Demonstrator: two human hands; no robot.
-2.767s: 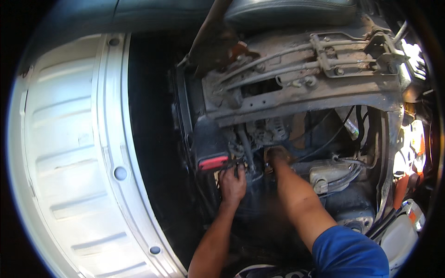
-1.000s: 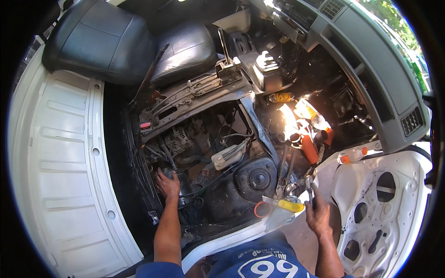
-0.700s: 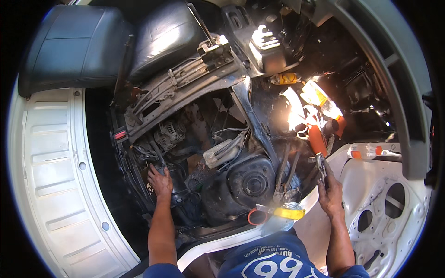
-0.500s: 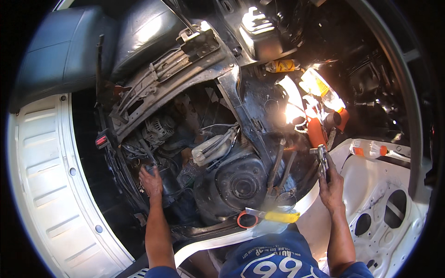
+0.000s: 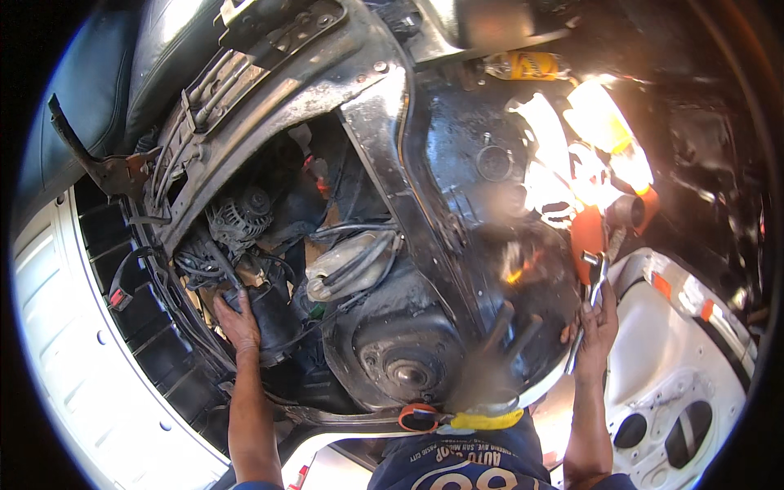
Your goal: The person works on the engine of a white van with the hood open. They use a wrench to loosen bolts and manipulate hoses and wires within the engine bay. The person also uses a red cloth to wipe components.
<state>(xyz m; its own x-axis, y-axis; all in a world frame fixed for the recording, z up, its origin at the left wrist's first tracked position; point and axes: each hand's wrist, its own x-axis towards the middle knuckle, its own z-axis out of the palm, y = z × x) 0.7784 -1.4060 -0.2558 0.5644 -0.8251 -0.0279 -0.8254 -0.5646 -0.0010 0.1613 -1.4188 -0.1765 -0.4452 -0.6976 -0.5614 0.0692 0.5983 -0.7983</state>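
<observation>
I have the left hand down in the open bay, thumb parted from the fingers, lying along the near left side of a black cylinder – the hand is spread, not gripping, and I can't make out what the fingertips meet. Over on my right, the right hand is curled around the handle of a shiny ratchet wrench, its head poking up above the fingers, well apart from the bay and just in front of an orange cylinder. So the wrench is up in the fist beside the white door, while the black cylinder sits low in the bay's left part.

Behind it I pick out a finned alternator; to the right, a pale plastic reservoir with hoses across it, then a round black dome. Along the near sill I see an orange ring beside a yellow handle. Far side now – a bottle with a yellow label lies on the dark floor, sunlight glaring near it.
</observation>
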